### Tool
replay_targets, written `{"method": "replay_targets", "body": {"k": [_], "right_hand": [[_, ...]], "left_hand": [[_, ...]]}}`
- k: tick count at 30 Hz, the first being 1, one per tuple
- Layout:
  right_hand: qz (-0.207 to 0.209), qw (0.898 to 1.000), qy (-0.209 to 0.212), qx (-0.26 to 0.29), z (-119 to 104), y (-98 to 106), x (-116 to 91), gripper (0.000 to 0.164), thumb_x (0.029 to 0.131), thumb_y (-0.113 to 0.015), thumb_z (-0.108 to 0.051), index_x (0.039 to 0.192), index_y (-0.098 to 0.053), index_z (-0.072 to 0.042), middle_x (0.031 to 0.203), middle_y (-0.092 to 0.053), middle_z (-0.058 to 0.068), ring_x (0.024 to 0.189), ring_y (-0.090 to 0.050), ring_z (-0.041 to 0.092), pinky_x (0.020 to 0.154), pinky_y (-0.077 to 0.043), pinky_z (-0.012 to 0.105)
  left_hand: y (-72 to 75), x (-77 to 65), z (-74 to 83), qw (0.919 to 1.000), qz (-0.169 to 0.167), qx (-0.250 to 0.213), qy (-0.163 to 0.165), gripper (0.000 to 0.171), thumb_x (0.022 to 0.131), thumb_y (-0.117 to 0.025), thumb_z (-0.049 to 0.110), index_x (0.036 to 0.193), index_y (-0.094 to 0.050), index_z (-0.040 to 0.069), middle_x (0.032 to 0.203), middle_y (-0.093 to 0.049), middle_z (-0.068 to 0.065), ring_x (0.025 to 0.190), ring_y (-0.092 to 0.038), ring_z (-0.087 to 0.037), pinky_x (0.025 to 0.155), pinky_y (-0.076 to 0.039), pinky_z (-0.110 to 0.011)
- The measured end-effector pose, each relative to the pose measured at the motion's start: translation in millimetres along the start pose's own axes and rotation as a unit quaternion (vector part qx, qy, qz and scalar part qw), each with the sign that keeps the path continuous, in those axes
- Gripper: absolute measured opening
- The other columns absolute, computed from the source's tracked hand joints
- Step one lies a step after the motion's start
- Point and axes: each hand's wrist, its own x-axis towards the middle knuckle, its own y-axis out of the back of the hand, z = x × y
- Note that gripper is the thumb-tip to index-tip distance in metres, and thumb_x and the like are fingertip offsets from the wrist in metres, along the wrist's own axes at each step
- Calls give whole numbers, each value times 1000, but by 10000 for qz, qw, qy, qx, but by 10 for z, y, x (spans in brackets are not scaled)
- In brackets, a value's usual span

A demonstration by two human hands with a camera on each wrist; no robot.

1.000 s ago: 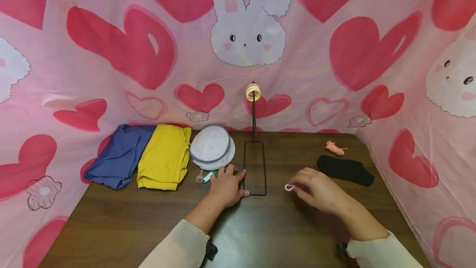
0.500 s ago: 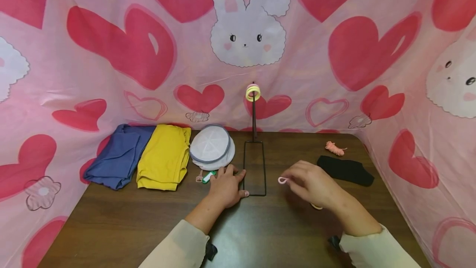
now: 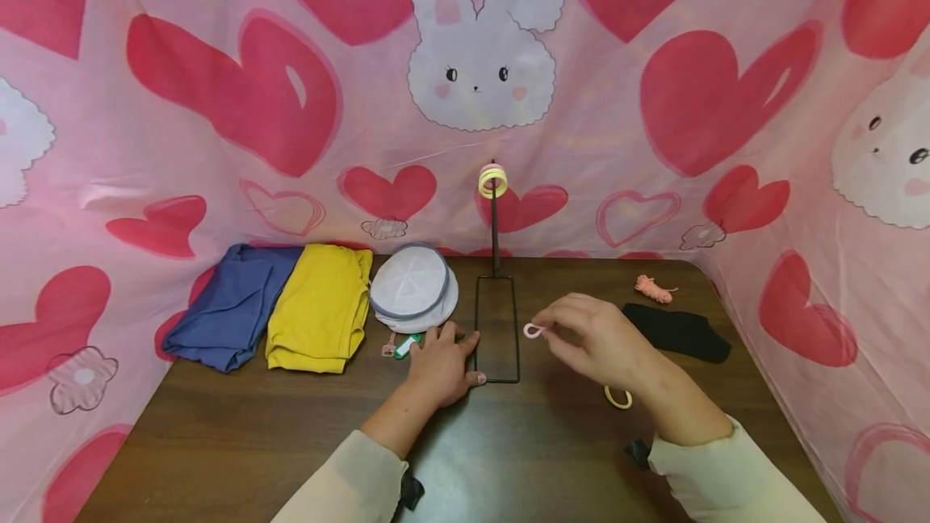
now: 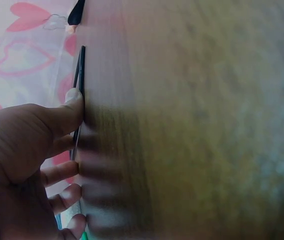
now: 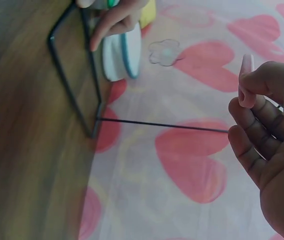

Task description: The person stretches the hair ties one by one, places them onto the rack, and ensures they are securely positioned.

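Note:
A black wire stand (image 3: 496, 232) has a flat rectangular base on the table and an upright rod; several yellow and pink hair ties (image 3: 492, 182) hang near its top. My left hand (image 3: 441, 361) presses on the near left corner of that base, thumb on the wire (image 4: 83, 60) and fingertips spread on the tabletop. Between thumb and forefinger, my right hand (image 3: 599, 341) pinches a small pink hair tie (image 3: 534, 332), held up just right of the base. In the right wrist view the same pink hair tie (image 5: 246, 80) shows edge-on, the other fingers loosely bent.
A yellow hair tie (image 3: 618, 399) lies below my right wrist. Behind it are a black folded cloth (image 3: 676, 332) and a peach yarn bundle (image 3: 654, 290). To the left lie a white hat (image 3: 412, 285), yellow cloth (image 3: 320, 305), blue cloth (image 3: 231, 305) and a green tag (image 3: 407, 346).
My right hand has moved left and away from me toward the stand, carrying the pink hair tie. The yellow hair tie under it has come into view. The left hand stays put.

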Motion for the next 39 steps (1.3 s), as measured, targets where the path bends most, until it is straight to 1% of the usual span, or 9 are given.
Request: {"method": "replay_targets", "body": {"k": [4,8,11,12,23,26,29,33,39], "right_hand": [[14,10000,22,96,-63,37,114,22,85,-79,-5,106,-77,-11,100,-73,-6,91,-67,9,83,-55,29],[254,9990,344,115,-114,67,235,14,97,-70,-17,107,-78,-11,102,-74,-7,94,-69,10,84,-55,28],[481,9972,573,89,-155,100,320,27,104,-59,-29,107,-78,-10,103,-75,-6,94,-70,10,84,-54,28],[519,9969,589,97,-175,118,348,28,104,-58,-30,107,-78,-10,103,-75,-6,94,-70,11,84,-54,28],[797,9929,866,185,-351,305,603,26,104,-62,-29,106,-79,-10,102,-75,-3,91,-69,13,82,-53,27],[927,9916,890,121,-382,332,660,21,102,-65,-26,106,-79,-10,102,-75,-3,92,-69,14,84,-53,28],[1117,9898,876,100,-412,353,711,13,94,-73,-14,105,-79,-9,102,-75,-2,93,-69,15,85,-53,28],[1373,9867,861,120,-451,362,771,23,83,-78,-2,104,-79,-9,101,-75,-1,92,-69,16,85,-54,27],[1563,9844,813,17,-470,354,841,20,84,-79,-2,103,-81,-9,99,-75,0,91,-69,17,82,-55,30]], "left_hand": [[-14,9,-6,10000,35,7,-27,73,88,-75,58,152,-57,28,143,-48,-8,125,-43,-34,87,-41,-58],[-28,16,-10,10000,46,18,-27,73,88,-75,59,151,-57,28,143,-48,-8,125,-43,-34,86,-42,-58],[-34,17,-12,10000,30,45,-19,73,88,-75,59,152,-56,28,143,-48,-8,126,-43,-34,86,-42,-58],[-36,18,-13,10000,29,43,-23,73,88,-75,59,151,-57,28,143,-48,-8,125,-43,-34,86,-42,-58],[-17,16,-18,10000,-8,4,5,74,87,-76,58,152,-56,28,143,-48,-7,125,-43,-34,87,-41,-58],[-19,19,-21,10000,-10,7,-16,74,87,-76,59,152,-56,28,143,-48,-7,125,-43,-34,88,-41,-59],[-13,17,-18,10000,9,-19,-37,73,87,-76,58,151,-57,27,143,-49,-8,126,-43,-35,88,-41,-60],[-2,13,-10,10000,9,-22,-35,73,88,-76,58,151,-57,27,143,-49,-8,127,-43,-35,89,-41,-60],[-2,11,-8,10000,-24,25,-18,74,88,-75,59,152,-57,27,143,-49,-8,126,-43,-35,89,-42,-60]]}}
